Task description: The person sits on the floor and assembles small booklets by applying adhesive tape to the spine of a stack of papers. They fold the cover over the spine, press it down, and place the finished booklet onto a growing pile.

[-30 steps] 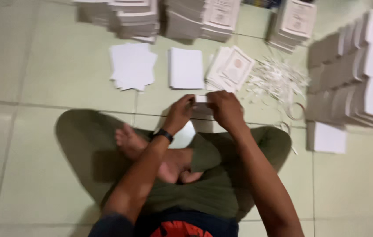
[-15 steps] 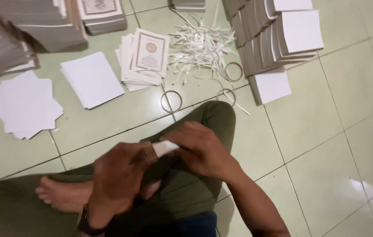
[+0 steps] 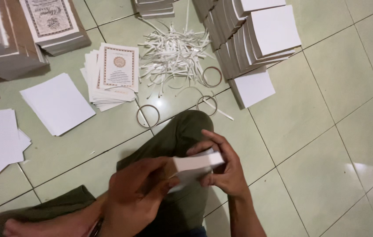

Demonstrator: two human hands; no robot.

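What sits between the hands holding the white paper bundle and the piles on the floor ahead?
Both the left hand and right hand grip the white paper bundle. Between it and the piles lie the person's bent knee, three rubber bands and a heap of paper strips.

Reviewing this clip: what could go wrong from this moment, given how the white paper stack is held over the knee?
The small white stack is pinched only at its ends by the left hand and right hand, above the bent knee; sheets might fan out or slip. If dropped, they could mix with the paper strips and the rubber bands on the floor. The tall leaning stacks nearby may topple if bumped.
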